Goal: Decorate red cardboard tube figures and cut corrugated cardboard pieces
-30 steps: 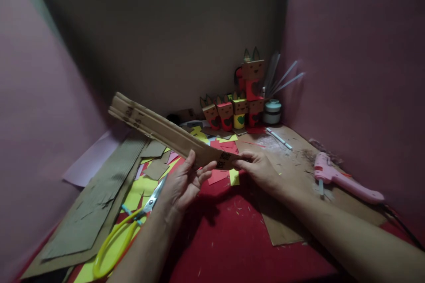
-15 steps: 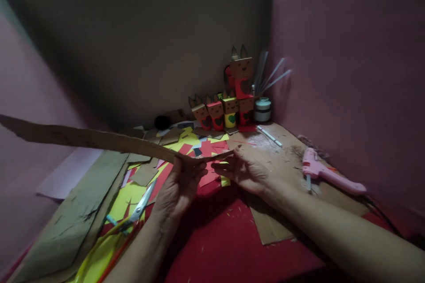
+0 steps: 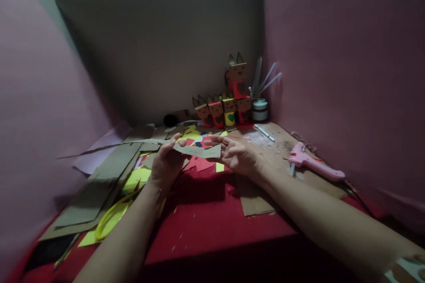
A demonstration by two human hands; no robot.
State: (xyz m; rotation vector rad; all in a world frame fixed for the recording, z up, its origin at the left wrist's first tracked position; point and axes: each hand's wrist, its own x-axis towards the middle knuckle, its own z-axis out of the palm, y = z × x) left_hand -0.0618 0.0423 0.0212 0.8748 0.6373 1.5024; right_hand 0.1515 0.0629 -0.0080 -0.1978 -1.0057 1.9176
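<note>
A long, narrow cardboard strip is held up in front of me, its ribbed side showing at the right end. My left hand is closed around its middle, and the rest of the strip runs off to the left, seen nearly edge-on. At the right end, my right hand has its fingers against the strip, some stretched behind it. Below my left forearm lie scissors with a yellow handle, their blades mostly hidden. Coloured paper scraps lie beneath the hands.
Cardboard sheets are stacked on the left. Several small cardboard animal figures stand at the back, beside a light-blue jar. A white pen and a pink glue gun lie on the right. Red cloth covers the front.
The strip has turned, now showing its ribbed side on the right, with its left part lower and edge-on. My left hand has rolled over with it. The view has shifted back and up.
</note>
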